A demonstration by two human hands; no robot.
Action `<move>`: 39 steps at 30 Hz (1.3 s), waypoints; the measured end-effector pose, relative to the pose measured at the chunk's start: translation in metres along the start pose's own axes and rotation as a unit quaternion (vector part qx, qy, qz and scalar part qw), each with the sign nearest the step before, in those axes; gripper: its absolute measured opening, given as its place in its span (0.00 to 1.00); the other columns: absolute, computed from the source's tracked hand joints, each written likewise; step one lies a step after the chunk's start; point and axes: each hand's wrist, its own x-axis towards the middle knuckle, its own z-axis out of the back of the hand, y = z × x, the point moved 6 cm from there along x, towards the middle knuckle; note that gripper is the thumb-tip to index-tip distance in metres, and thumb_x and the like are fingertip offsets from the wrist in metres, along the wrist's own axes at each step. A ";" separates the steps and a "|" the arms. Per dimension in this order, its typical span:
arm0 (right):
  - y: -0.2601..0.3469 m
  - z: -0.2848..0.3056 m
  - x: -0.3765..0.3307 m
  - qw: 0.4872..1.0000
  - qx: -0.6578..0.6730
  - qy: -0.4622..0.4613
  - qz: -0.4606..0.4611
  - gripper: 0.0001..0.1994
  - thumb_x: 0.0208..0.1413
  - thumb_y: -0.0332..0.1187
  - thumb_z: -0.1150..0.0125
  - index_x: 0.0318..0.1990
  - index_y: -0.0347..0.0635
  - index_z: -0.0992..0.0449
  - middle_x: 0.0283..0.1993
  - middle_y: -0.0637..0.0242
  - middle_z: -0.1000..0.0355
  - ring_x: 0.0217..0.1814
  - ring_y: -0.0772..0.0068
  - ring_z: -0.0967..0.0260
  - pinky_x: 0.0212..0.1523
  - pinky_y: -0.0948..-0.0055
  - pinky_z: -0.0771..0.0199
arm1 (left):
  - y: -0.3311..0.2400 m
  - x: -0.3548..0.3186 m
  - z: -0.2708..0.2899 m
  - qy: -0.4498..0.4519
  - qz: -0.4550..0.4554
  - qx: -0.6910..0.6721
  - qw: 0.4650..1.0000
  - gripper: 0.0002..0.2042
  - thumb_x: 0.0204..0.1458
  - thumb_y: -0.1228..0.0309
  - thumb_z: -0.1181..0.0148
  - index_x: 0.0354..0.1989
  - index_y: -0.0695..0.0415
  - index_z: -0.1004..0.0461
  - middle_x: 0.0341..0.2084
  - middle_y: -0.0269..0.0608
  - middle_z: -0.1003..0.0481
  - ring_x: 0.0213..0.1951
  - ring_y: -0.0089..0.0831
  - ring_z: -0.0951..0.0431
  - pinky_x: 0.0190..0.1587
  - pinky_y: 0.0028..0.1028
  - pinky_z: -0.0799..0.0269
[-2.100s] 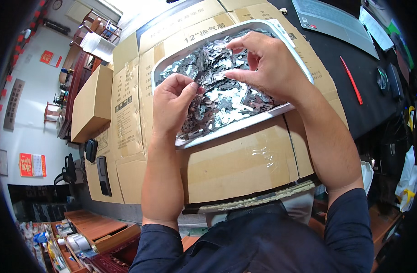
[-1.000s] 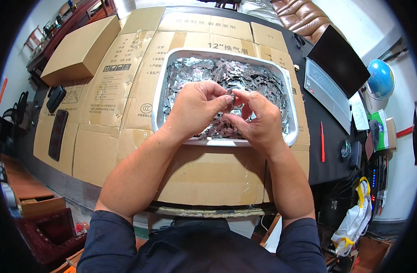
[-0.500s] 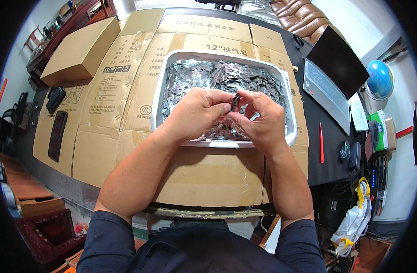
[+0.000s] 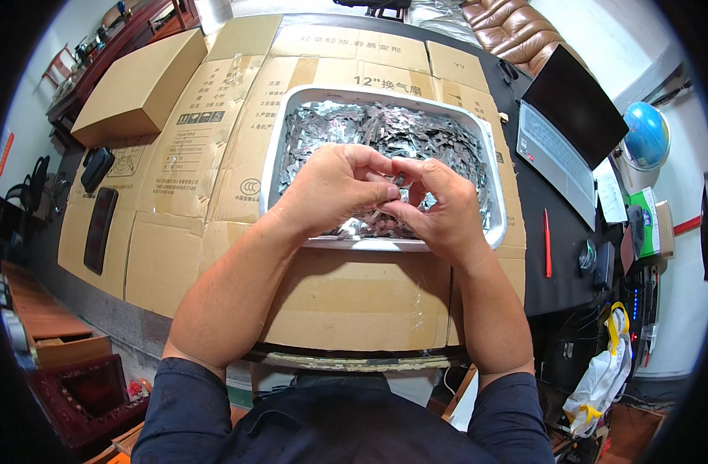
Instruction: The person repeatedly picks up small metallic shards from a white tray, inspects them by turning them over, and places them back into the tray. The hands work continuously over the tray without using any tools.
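Observation:
Over a white rectangular tray (image 4: 323,93), my left hand (image 4: 332,189) and my right hand (image 4: 445,205) meet fingertip to fingertip. Both are closed in a pinch. Between them shows a bit of a small dark, shiny strip (image 4: 401,180), mostly covered by my fingers. The tray holds a deep layer of shredded silvery-black strips (image 4: 439,143), some with a pinkish sheen. My wrists pass over the tray's near rim.
Flattened cardboard (image 4: 354,301) lies under the tray. A closed carton (image 4: 134,89), a dark case (image 4: 98,168) and a phone (image 4: 100,232) sit left. Right are an open laptop (image 4: 559,158), a red pen (image 4: 547,243) and a globe (image 4: 646,133).
My fingertips have lowered slightly and drawn closer around the dark piece, which stuck up between them before and is now mostly hidden. The tray has not moved on the cardboard.

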 end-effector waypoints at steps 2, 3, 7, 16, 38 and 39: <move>-0.002 0.000 0.001 1.000 0.011 0.003 -0.003 0.26 0.45 0.25 0.19 0.56 0.43 0.17 0.41 0.64 0.21 0.29 0.75 0.25 0.32 0.74 0.20 | -0.001 -0.001 0.000 0.009 0.002 -0.009 1.000 0.15 0.60 0.81 0.33 0.55 0.70 0.23 0.34 0.42 0.16 0.35 0.22 0.16 0.37 0.21 0.20; -0.002 0.001 0.001 1.000 0.016 -0.003 -0.002 0.26 0.45 0.25 0.19 0.56 0.43 0.17 0.42 0.64 0.21 0.29 0.75 0.26 0.32 0.74 0.21 | -0.001 -0.001 -0.001 0.013 0.001 -0.013 1.000 0.18 0.60 0.81 0.33 0.58 0.69 0.24 0.34 0.42 0.15 0.36 0.23 0.15 0.39 0.21 0.18; -0.001 0.000 0.001 1.000 0.012 -0.008 0.016 0.28 0.45 0.24 0.19 0.58 0.42 0.18 0.45 0.64 0.22 0.30 0.76 0.29 0.32 0.75 0.22 | -0.001 -0.002 -0.001 -0.003 -0.010 -0.070 0.997 0.27 0.58 0.82 0.32 0.66 0.69 0.32 0.33 0.42 0.16 0.35 0.23 0.16 0.39 0.22 0.19; 0.002 0.008 -0.001 0.997 0.048 -0.053 0.022 0.25 0.43 0.24 0.17 0.52 0.42 0.17 0.45 0.64 0.21 0.30 0.78 0.26 0.31 0.76 0.23 | -0.013 -0.005 0.001 -0.008 -0.066 -0.029 0.997 0.21 0.60 0.76 0.31 0.59 0.69 0.26 0.32 0.41 0.16 0.33 0.22 0.17 0.36 0.22 0.21; -0.027 0.049 0.002 0.984 -0.022 -0.169 -0.050 0.23 0.48 0.28 0.17 0.53 0.37 0.18 0.34 0.71 0.28 0.29 0.86 0.34 0.29 0.80 0.32 | -0.017 0.008 0.006 -0.056 -0.237 0.609 0.755 0.18 0.58 0.71 0.31 0.58 0.54 0.20 0.62 0.46 0.24 0.69 0.50 0.30 0.71 0.47 0.37; -0.028 0.048 0.003 0.984 -0.022 -0.165 -0.055 0.23 0.48 0.28 0.17 0.53 0.39 0.17 0.36 0.70 0.27 0.29 0.85 0.33 0.30 0.79 0.30 | -0.014 0.009 0.003 -0.041 -0.224 0.617 0.753 0.20 0.59 0.70 0.32 0.60 0.53 0.21 0.64 0.45 0.25 0.71 0.51 0.32 0.73 0.50 0.40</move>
